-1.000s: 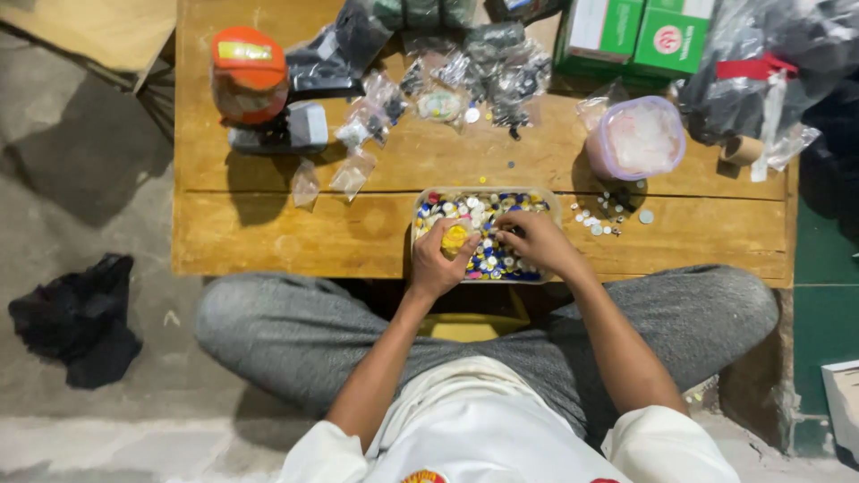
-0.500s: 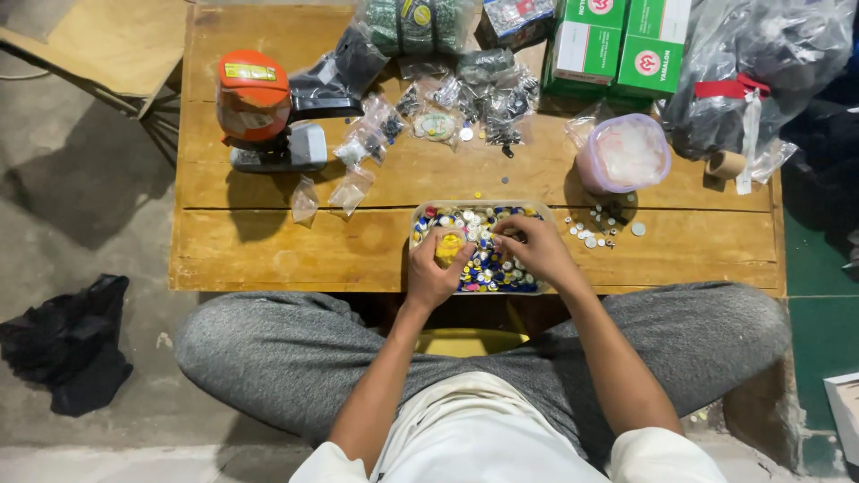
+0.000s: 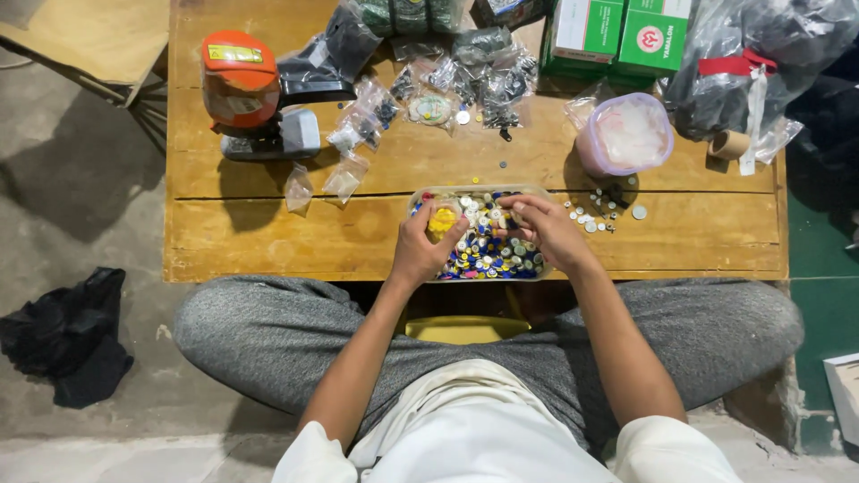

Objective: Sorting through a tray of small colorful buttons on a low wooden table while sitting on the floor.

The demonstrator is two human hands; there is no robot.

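**Both hands in the tray of little coloured pieces**

Your left hand (image 3: 419, 252) sits at the left end of the clear tray (image 3: 420, 199), just below the middle of the frame, and its fingers are pinched narrow around a small yellow piece (image 3: 442, 220) — thumb on one side, fingertips on the other. Your right hand (image 3: 548, 233) is over the right half of the same tray, fingers curled down among the loose round pieces (image 3: 488, 250); whether they have anything pinched, you cannot tell from up here.

The tray itself lies at the near edge of the wooden table (image 3: 268, 233), right in front of your crossed legs, and it is packed with small blue, white and yellow discs. Just right of it a scatter of pale discs (image 3: 598, 215) lies on the bare wood, near your right wrist but apart from it.

Further up the frame — a lilac tub (image 3: 626, 136) stuffed with clear plastic stands right of centre. In the upper left an orange-topped device (image 3: 240, 82) rests on a grey base. Small clear bags (image 3: 344, 183) lie between it and the tray, and more bags of dark parts (image 3: 488, 76) crowd the top centre. Green boxes (image 3: 617, 31) line the upper right. On the floor at lower left lies a black cloth (image 3: 63, 335).
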